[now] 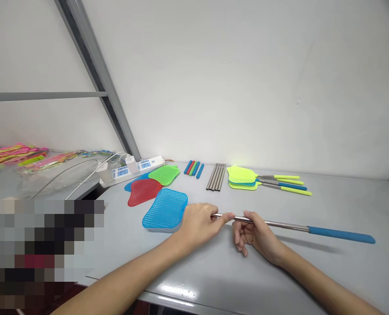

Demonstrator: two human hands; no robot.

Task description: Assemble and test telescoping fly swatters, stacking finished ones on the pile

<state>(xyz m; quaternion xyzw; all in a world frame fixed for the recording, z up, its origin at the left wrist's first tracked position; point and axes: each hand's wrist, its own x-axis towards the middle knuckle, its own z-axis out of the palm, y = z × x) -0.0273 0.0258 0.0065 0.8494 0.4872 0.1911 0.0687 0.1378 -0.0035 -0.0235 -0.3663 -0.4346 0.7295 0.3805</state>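
Note:
A blue fly swatter (pixel 166 209) lies across the middle, its mesh head at the left, its telescopic metal rod (pixel 284 225) extended and its blue handle (pixel 342 235) pointing right. My left hand (pixel 199 218) is closed around the rod just beside the head, thumb pressed along the metal. Further along, my right hand (pixel 256 238) pinches the rod, palm turned up and lower fingers curled. The handle hangs slightly over the table, casting a shadow. Loose mesh heads in red (pixel 145 192) and green (pixel 164 175), with a blue one partly covered, lie behind my left hand.
Several foam handle sleeves (pixel 193 168) and metal rods (pixel 216 177) lie in rows at the back. Assembled swatters (pixel 243 176) are stacked at the back right. A power strip (pixel 138 166) with cables sits left on the grey table (pixel 355 201). Pixelation hides the lower left.

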